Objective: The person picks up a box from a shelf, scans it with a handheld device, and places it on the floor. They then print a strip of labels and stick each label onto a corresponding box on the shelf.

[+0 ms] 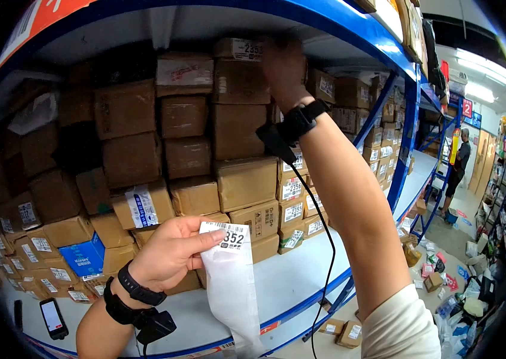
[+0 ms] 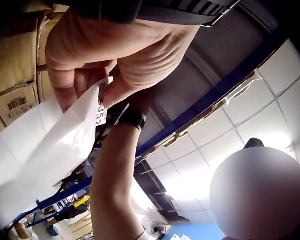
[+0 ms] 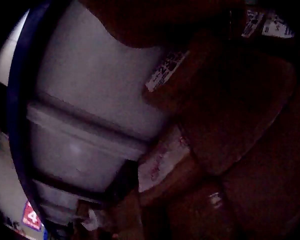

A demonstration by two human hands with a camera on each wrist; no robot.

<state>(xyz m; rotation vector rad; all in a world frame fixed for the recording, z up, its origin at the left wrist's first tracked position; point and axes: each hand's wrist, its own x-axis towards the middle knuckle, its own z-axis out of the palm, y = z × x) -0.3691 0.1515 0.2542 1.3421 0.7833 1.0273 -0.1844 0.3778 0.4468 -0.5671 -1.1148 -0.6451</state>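
The left hand (image 1: 172, 254) pinches a long strip of white labels (image 1: 229, 287) between thumb and fingers; its top label reads 352, and the strip hangs down past the shelf edge. In the left wrist view the same strip (image 2: 65, 140) hangs from the left hand (image 2: 115, 55). High up under the shelf above, the right hand (image 1: 286, 66) is at a small carton (image 1: 238, 49) with a label on top of the stack. Shadow hides the right fingers. In the right wrist view, part of that hand (image 3: 155, 20) shows dark beside a labelled carton (image 3: 165, 72).
Stacked cartons (image 1: 247, 182) fill the shelf, many with number labels. A phone (image 1: 53, 317) lies on the shelf at lower left. Blue beams (image 1: 405, 137) frame the rack. A person (image 1: 460, 164) stands in the aisle, and parcels (image 1: 435, 281) lie on the floor.
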